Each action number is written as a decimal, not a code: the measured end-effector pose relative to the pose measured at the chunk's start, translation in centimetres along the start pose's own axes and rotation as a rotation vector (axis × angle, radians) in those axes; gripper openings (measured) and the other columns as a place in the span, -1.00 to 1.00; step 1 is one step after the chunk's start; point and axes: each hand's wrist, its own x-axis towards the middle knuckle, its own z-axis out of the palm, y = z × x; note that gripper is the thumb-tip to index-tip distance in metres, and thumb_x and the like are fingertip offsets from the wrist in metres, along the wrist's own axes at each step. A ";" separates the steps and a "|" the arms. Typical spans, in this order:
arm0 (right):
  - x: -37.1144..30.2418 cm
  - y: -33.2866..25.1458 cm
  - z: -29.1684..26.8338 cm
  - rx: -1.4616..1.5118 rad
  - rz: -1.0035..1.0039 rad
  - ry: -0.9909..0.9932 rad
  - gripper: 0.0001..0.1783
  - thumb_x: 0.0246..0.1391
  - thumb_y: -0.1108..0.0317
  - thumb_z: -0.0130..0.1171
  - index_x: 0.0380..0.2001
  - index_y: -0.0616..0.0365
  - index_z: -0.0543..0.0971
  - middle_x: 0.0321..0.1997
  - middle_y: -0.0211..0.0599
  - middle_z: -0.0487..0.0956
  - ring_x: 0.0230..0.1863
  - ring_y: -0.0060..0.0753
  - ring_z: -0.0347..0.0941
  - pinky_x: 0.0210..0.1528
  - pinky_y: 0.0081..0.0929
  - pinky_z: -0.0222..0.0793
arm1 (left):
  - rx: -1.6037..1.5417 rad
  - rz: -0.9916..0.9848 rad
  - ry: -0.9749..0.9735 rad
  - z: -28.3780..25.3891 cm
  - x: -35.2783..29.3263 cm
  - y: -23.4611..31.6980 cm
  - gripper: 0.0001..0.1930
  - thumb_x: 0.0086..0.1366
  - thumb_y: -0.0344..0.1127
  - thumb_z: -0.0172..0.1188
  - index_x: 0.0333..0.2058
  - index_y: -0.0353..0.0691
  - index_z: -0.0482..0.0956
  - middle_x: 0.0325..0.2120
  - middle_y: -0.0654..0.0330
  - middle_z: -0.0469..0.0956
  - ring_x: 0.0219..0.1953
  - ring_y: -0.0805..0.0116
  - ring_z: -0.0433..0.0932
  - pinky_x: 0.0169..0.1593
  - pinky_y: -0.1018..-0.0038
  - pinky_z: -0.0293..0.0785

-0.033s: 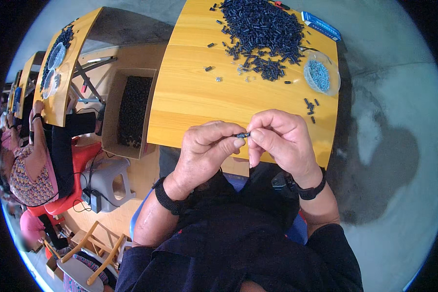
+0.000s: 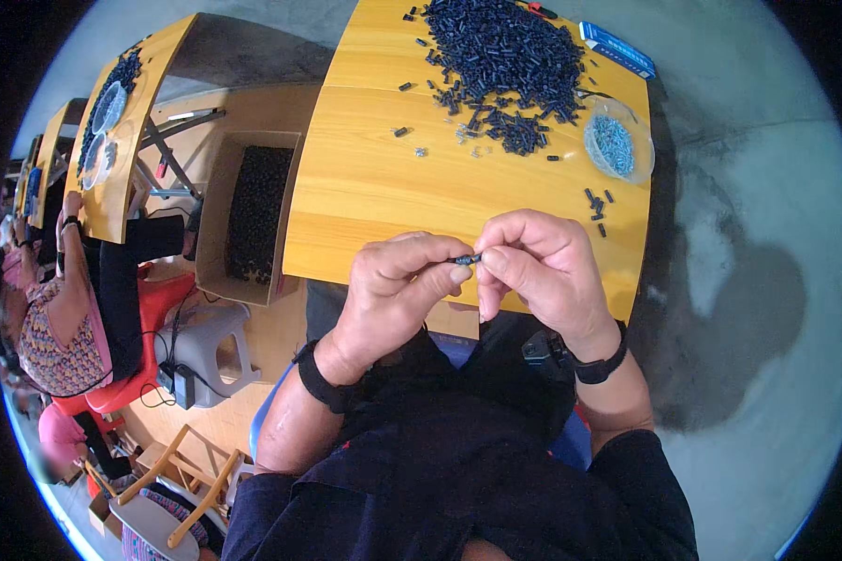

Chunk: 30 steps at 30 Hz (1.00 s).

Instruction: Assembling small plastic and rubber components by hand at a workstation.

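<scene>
Just beyond the table's near edge, both hands meet over a small black cylindrical piece (image 2: 465, 260). My left hand (image 2: 395, 285) pinches it between thumb and forefinger, and most of it is covered by the fingertips. From the other side, my right hand (image 2: 540, 268) has its thumb and forefinger closed on the right end of the same piece. Whether a second small part sits in the right fingertips cannot be made out. Farther off on the yellow table (image 2: 365, 178) lies a big heap of similar black pieces (image 2: 505, 56).
A clear tub of light-blue small parts (image 2: 614, 147) stands at the table's right edge, near a few loose black pieces (image 2: 597, 208). Behind it lies a blue-and-white box (image 2: 617, 50). On the left are a carton of black pieces (image 2: 260, 210), a grey stool (image 2: 217, 346) and a seated person (image 2: 65, 323).
</scene>
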 end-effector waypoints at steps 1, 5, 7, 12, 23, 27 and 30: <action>0.1 0.0 -0.1 0.003 0.001 0.002 -0.86 0.22 0.44 0.06 -0.34 0.32 0.51 -0.52 -0.40 0.52 -0.55 -0.65 0.49 -0.49 -0.71 0.41 | 0.030 -0.019 0.013 0.1 0.1 0.1 -0.88 0.16 -0.51 0.26 -0.28 -0.32 0.64 -0.49 0.17 0.57 -0.43 0.46 0.52 -0.36 0.54 0.41; 0.0 0.1 -0.1 0.119 0.065 0.004 -0.87 0.21 0.44 0.08 -0.34 0.31 0.52 -0.51 -0.38 0.54 -0.56 -0.61 0.51 -0.49 -0.67 0.46 | 0.174 0.037 -0.006 0.1 0.0 0.9 -0.89 0.15 -0.51 0.27 -0.31 -0.32 0.63 -0.51 0.16 0.57 -0.45 0.44 0.52 -0.38 0.54 0.41; 0.0 0.2 -0.1 0.157 0.074 -0.003 -0.87 0.21 0.44 0.08 -0.34 0.31 0.52 -0.50 -0.37 0.54 -0.56 -0.59 0.52 -0.49 -0.66 0.48 | 0.134 0.019 0.024 0.3 -0.2 0.9 -0.89 0.14 -0.52 0.28 -0.32 -0.32 0.62 -0.51 0.16 0.56 -0.47 0.41 0.53 -0.39 0.53 0.42; -0.2 -0.3 -0.3 0.261 0.130 0.003 -0.88 0.20 0.44 0.10 -0.34 0.31 0.53 -0.51 -0.35 0.55 -0.57 -0.56 0.54 -0.51 -0.64 0.50 | 0.186 0.081 0.013 0.4 0.0 1.4 -0.90 0.14 -0.53 0.26 -0.33 -0.32 0.62 -0.52 0.16 0.56 -0.49 0.41 0.53 -0.41 0.52 0.42; -0.1 -1.1 -0.9 0.141 0.148 -0.038 -0.86 0.19 0.42 0.10 -0.34 0.30 0.53 -0.51 -0.35 0.55 -0.57 -0.55 0.53 -0.50 -0.63 0.51 | 0.139 0.036 -0.033 0.6 0.1 2.4 -0.90 0.19 -0.54 0.22 -0.30 -0.39 0.60 -0.48 0.12 0.56 -0.49 0.44 0.58 -0.46 0.58 0.52; 0.0 -1.2 -0.6 0.192 0.162 -0.035 -0.85 0.19 0.40 0.12 -0.33 0.30 0.54 -0.53 -0.35 0.55 -0.57 -0.54 0.54 -0.49 -0.61 0.52 | 0.079 0.014 -0.022 0.7 -0.1 1.9 -0.88 0.20 -0.54 0.21 -0.26 -0.40 0.59 -0.46 0.13 0.57 -0.50 0.45 0.58 -0.46 0.59 0.52; 0.1 -0.4 -0.9 0.271 0.147 -0.086 -0.85 0.19 0.40 0.12 -0.31 0.30 0.54 -0.54 -0.34 0.55 -0.57 -0.52 0.54 -0.49 -0.59 0.54 | 0.064 0.008 -0.006 0.8 -0.3 1.6 -0.87 0.20 -0.54 0.21 -0.25 -0.38 0.59 -0.45 0.13 0.57 -0.49 0.44 0.58 -0.44 0.58 0.51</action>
